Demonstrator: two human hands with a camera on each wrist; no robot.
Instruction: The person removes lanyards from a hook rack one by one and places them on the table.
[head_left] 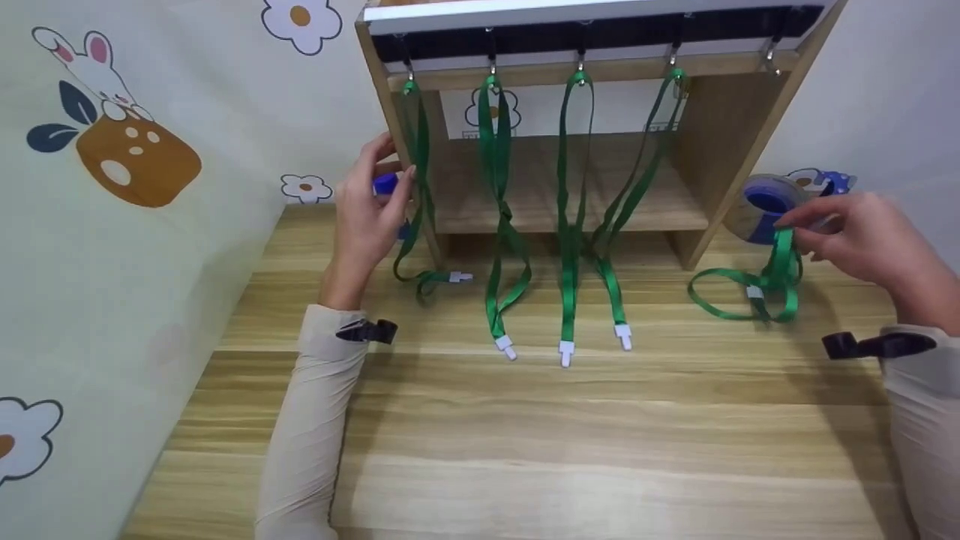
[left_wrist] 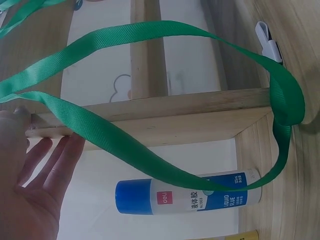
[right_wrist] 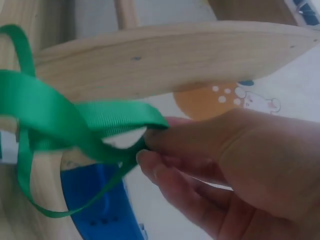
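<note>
My right hand (head_left: 870,232) pinches a looped green lanyard (head_left: 784,259) between thumb and fingertips, right of a small wooden shelf (head_left: 682,240). The lanyard's loops and white clip hang below the fingers. My left hand (head_left: 371,199) grips the left side panel of the shelf, thumb at the front edge and fingers along the outer face. Several green lanyards hang from metal hooks along the shelf's top, their white clips downward; the leftmost lanyard (left_wrist: 95,122) passes close to the left hand. At far right, one hook (head_left: 771,58) carries nothing.
A liquid glue bottle (left_wrist: 175,194) with a blue cap stands beside the shelf's left panel. On the right, near the lanyard, is a blue tape dispenser (head_left: 765,206). Wood-patterned table (head_left: 570,457) lies in front; patterned wall covering (head_left: 225,90) rises behind.
</note>
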